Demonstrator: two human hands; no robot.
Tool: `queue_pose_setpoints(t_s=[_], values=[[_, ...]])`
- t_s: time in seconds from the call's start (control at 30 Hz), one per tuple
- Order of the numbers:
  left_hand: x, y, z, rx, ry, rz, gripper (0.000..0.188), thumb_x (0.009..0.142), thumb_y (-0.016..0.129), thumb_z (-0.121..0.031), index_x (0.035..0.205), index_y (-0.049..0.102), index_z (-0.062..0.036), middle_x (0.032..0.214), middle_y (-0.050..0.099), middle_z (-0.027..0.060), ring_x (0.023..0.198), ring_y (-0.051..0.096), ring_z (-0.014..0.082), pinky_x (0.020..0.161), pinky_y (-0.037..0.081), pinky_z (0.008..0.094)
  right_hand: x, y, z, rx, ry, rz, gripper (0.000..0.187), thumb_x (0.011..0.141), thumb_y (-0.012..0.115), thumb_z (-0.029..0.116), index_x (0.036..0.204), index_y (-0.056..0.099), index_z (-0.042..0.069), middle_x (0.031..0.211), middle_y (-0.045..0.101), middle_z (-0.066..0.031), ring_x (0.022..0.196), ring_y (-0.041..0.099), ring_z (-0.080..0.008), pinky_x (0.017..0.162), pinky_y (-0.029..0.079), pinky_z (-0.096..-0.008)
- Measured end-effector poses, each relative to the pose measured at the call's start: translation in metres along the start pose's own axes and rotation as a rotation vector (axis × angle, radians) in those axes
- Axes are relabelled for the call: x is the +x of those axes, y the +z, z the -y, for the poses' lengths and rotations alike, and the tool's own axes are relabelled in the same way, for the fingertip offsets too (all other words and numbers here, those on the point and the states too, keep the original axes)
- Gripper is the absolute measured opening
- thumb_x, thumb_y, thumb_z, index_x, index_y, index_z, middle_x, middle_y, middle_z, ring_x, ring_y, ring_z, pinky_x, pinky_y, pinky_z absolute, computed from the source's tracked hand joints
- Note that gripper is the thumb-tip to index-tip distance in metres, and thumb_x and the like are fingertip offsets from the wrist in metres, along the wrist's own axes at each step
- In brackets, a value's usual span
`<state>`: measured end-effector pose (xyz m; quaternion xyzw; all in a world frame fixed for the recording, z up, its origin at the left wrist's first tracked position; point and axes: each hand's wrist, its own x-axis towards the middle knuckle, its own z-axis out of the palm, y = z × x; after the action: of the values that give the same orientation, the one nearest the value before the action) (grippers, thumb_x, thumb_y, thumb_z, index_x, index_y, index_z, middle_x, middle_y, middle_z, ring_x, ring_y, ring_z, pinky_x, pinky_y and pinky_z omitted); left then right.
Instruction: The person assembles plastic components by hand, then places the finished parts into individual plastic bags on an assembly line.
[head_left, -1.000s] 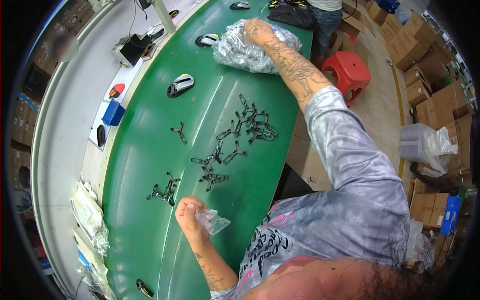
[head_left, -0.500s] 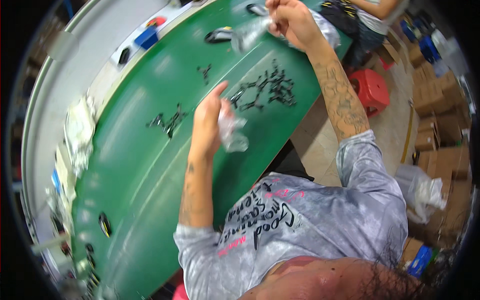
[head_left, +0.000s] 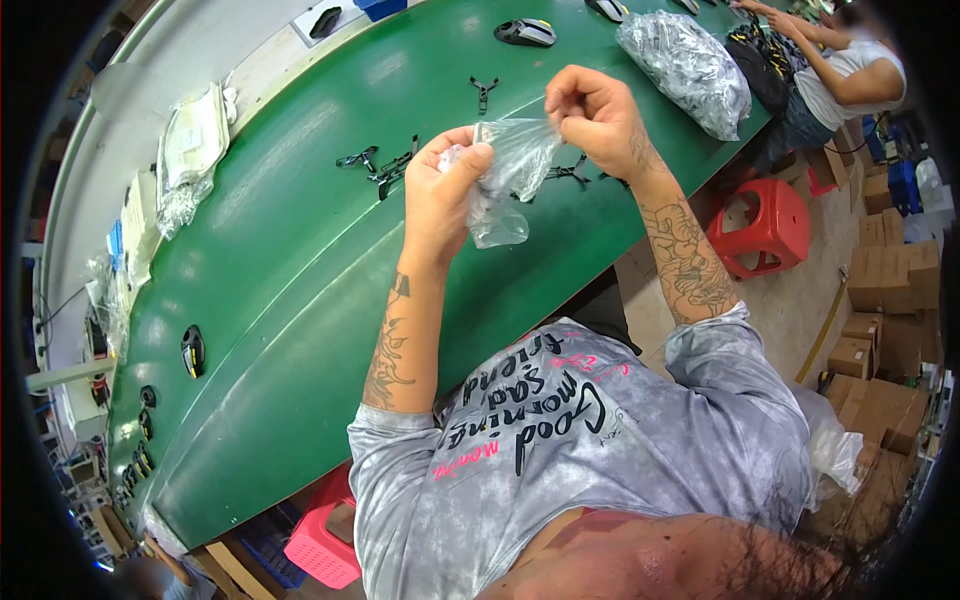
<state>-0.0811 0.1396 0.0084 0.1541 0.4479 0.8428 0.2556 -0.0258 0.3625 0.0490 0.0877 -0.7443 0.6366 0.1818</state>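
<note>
My left hand [head_left: 442, 195] is closed around a clear plastic bag [head_left: 528, 150], thumb on top, above the green table. More crumpled clear plastic [head_left: 500, 228] hangs below its fingers. My right hand [head_left: 603, 125] pinches the opposite end of the bag, stretching it between both hands. Thin black branched parts [head_left: 390, 172] lie on the table just left of my left hand. A single black Y-shaped part [head_left: 484, 93] sits beyond the bag. Other black parts [head_left: 568, 173] are partly hidden behind the bag and my right wrist.
On the green table [head_left: 310, 270] lie a grey-and-black mouse-shaped device [head_left: 525, 32], a large bag of clear plastic [head_left: 685, 70] and a dark yellow-marked device [head_left: 193, 350]. A red stool [head_left: 765, 230] and cardboard boxes [head_left: 890, 275] stand right. Another person [head_left: 855, 75] works at far right.
My right hand has come in close to my left hand, bringing the clear bag with it. The bag now spans both hands. The whole view has shifted.
</note>
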Motion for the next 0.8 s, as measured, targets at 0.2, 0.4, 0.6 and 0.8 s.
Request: queue_pose_setpoints(t_s=[0.2, 0.4, 0.6, 0.8], values=[[0.009, -0.033, 0.006, -0.029, -0.016, -0.066, 0.025, 0.100, 0.065, -0.023, 0.108, 0.067, 0.0006, 0.087, 0.072, 0.0079, 0.062, 0.066, 0.0134, 0.051, 0.053, 0.0256, -0.002, -0.037, 0.001, 0.163, -0.112, -0.301, 0.012, 0.090, 0.060, 0.000, 0.099, 0.068, 0.001, 0.084, 0.067, -0.0026, 0.072, 0.060, -0.0085, 0.061, 0.048, -0.0231], [0.027, -0.022, 0.028, -0.095, -0.010, 0.036, 0.018, 0.098, 0.072, -0.017, 0.097, 0.072, 0.0006, 0.083, 0.071, 0.0042, 0.065, 0.062, 0.0089, 0.057, 0.051, 0.0259, -0.009, 0.028, -0.020, 0.148, 0.433, 0.270, 0.029, 0.097, 0.070, 0.021, 0.112, 0.073, -0.003, 0.099, 0.074, -0.0072, 0.083, 0.068, -0.0109, 0.066, 0.054, -0.0259], [0.035, -0.011, 0.034, 0.323, 0.148, -0.172, 0.017, 0.095, 0.073, -0.013, 0.099, 0.074, 0.0035, 0.081, 0.067, 0.0001, 0.071, 0.057, 0.0057, 0.062, 0.048, 0.0235, 0.001, 0.033, -0.041, -0.021, 0.538, -0.062, 0.015, 0.092, 0.072, 0.012, 0.090, 0.071, -0.003, 0.073, 0.068, -0.0062, 0.053, 0.058, -0.0075, 0.046, 0.044, -0.0210], [0.040, -0.025, 0.040, 0.201, 0.020, -0.158, 0.023, 0.098, 0.068, -0.021, 0.102, 0.071, 0.0009, 0.084, 0.070, 0.0050, 0.060, 0.059, 0.0096, 0.051, 0.049, 0.0255, 0.019, 0.021, -0.054, 0.332, 0.462, 0.039, 0.027, 0.097, 0.074, 0.025, 0.095, 0.067, -0.002, 0.075, 0.064, -0.0045, 0.060, 0.059, -0.0062, 0.044, 0.042, -0.0211]])
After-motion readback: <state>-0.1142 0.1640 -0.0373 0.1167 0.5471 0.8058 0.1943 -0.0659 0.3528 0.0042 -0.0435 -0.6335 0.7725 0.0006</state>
